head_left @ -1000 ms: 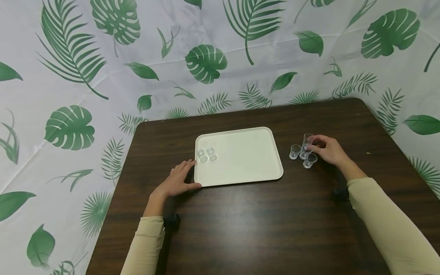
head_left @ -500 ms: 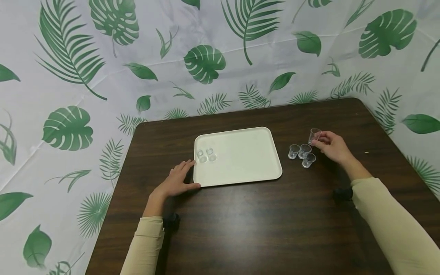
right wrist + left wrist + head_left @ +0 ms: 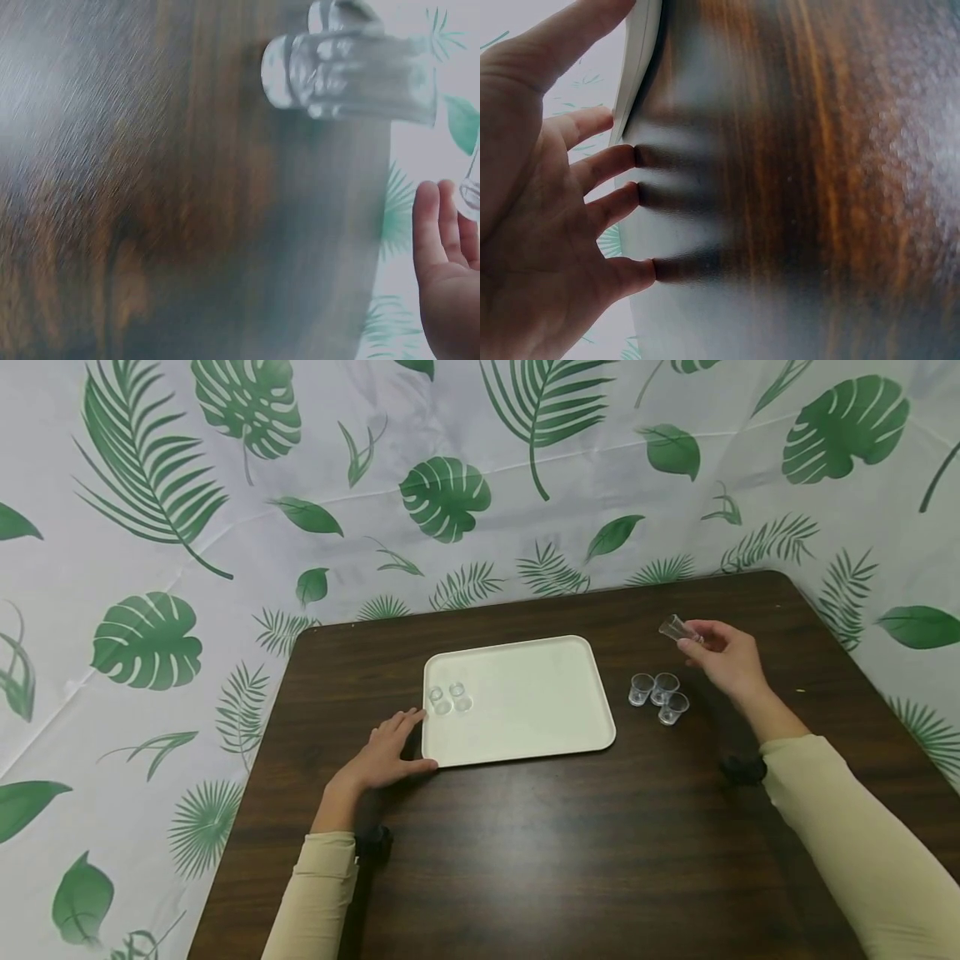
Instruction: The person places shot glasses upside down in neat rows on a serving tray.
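Lower left of centre: the left hand point(image 3: 382, 756), fingers spread, grip released, thumb at the near corner of a white tray point(image 3: 532, 706). At the tray's left end stand two clear glasses point(image 3: 437, 694), apparently mouth-down. Right of frame: three upright glasses point(image 3: 663, 691) grouped closely on the bench point(image 3: 517, 843). Above them in the frame, the right hand point(image 3: 729, 662) pinches a lifted glass point(image 3: 675, 627), tilted, its mouth toward the upper left. The step in hand is judged to be turning this glass; the next move calls for a steady grip. The bench is dark, wood-grained and glossy at lower centre; a white leaf-printed cloth point(image 3: 480, 410) spans the upper frame.
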Action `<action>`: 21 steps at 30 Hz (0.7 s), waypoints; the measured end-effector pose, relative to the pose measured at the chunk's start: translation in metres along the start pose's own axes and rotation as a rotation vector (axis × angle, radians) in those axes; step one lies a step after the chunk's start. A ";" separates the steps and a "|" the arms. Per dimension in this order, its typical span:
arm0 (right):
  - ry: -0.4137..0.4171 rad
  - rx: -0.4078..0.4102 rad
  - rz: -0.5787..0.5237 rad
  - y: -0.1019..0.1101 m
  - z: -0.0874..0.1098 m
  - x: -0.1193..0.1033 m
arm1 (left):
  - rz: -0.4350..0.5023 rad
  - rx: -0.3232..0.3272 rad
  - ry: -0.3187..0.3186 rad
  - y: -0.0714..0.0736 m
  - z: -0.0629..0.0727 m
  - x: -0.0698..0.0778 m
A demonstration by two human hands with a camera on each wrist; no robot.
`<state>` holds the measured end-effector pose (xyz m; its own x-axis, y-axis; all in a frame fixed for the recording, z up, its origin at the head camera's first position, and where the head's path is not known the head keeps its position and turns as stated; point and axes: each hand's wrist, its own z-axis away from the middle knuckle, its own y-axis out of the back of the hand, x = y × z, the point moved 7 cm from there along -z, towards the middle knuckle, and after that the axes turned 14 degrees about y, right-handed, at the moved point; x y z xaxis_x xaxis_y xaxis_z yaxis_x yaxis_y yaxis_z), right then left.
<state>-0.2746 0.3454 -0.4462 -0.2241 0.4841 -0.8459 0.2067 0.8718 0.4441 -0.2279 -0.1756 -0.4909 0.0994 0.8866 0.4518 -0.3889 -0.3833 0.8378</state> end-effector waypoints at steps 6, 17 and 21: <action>0.076 0.055 0.085 -0.006 -0.005 -0.024 | -0.005 -0.002 0.001 -0.002 -0.001 0.001; 0.160 0.131 0.035 -0.059 -0.016 -0.081 | -0.001 -0.007 -0.001 -0.003 -0.002 0.000; 0.172 0.069 -0.014 -0.094 -0.017 -0.094 | 0.003 0.004 -0.004 -0.001 -0.002 -0.001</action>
<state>-0.2891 0.2197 -0.4033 -0.3855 0.4828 -0.7863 0.2661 0.8741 0.4063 -0.2299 -0.1753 -0.4926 0.1021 0.8841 0.4561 -0.3860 -0.3873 0.8373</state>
